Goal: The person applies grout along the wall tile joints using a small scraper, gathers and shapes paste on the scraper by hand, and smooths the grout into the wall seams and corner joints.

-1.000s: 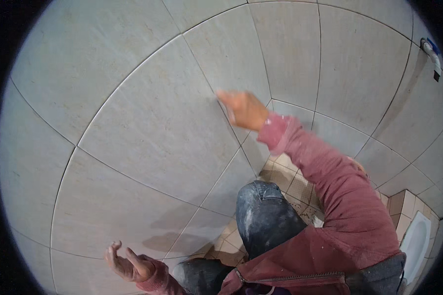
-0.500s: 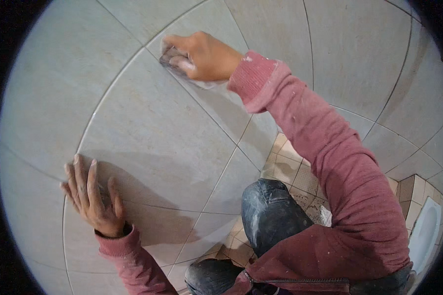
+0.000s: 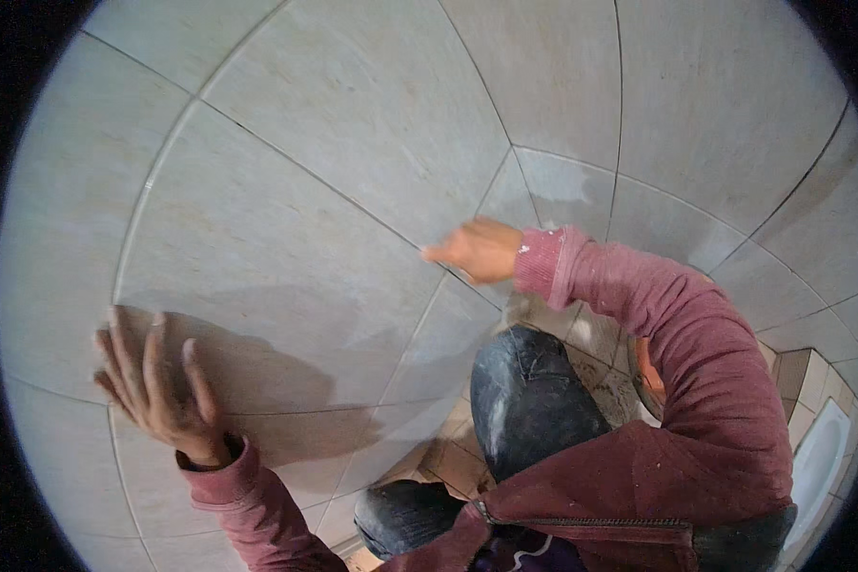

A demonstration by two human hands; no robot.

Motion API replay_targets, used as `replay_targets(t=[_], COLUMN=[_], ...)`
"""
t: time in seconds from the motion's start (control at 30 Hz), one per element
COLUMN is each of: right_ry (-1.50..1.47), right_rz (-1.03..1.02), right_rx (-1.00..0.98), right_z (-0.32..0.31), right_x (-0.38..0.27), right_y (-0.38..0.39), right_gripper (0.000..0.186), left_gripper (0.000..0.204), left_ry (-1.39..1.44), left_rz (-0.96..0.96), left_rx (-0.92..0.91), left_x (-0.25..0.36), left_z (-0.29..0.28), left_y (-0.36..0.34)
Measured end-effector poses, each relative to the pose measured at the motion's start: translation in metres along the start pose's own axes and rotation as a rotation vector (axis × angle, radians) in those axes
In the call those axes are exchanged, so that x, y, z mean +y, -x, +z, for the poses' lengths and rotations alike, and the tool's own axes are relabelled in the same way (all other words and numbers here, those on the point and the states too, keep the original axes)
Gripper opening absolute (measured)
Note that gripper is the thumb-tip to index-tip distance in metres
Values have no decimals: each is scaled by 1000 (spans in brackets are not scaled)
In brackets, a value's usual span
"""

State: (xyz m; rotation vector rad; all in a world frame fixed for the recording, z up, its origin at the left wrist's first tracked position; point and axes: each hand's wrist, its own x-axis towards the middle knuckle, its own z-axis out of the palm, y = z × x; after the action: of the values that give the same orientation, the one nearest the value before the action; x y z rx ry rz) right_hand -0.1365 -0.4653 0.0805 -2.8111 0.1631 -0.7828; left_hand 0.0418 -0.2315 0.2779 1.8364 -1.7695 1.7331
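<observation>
The left hand (image 3: 162,391), fingers spread and released, leans on the tiled wall (image 3: 276,248) before the person, while the blurred right hand (image 3: 477,250), its grip impossible to tell, is at the wall's slanting dark seam (image 3: 324,181).

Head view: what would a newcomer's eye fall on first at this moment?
Most likely the right hand, blurred near the middle of the picture at a dark joint in the pale tiled wall; whether it holds anything is unclear. Next, the left hand, fingers spread at the wall on the lower left. Then the orange thing, partly hidden behind the right sleeve.
</observation>
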Motion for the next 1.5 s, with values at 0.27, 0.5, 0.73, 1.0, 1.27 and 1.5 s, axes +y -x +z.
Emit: replay_targets(t=[0.27, 0.5, 0.73, 1.0, 1.27, 1.5], right_ry=[-144, 38, 46, 9, 66, -110], right_rz=[-251, -427, -164, -331, -269, -140], right_rx=[804, 743, 318, 715, 534, 474], right_z=[-130, -165, -133, -173, -151, -162], right_x=[-5, -20, -26, -24, -29, -30], right_y=[-119, -150, -95, -147, -125, -115], right_gripper=[18, 25, 28, 29, 34, 24], left_gripper=[45, 44, 43, 42, 38, 42], left_ry=[-107, -70, -34, -47, -80, -41], left_rz=[-52, -54, -37, -18, -15, 9], left_rx=[-124, -95, -87, -168, -159, -152], left_x=[6, 2, 1, -1, 3, 2], left_z=[2, 6, -2, -8, 1, -4], left_y=[2, 0, -4, -5, -5, -6])
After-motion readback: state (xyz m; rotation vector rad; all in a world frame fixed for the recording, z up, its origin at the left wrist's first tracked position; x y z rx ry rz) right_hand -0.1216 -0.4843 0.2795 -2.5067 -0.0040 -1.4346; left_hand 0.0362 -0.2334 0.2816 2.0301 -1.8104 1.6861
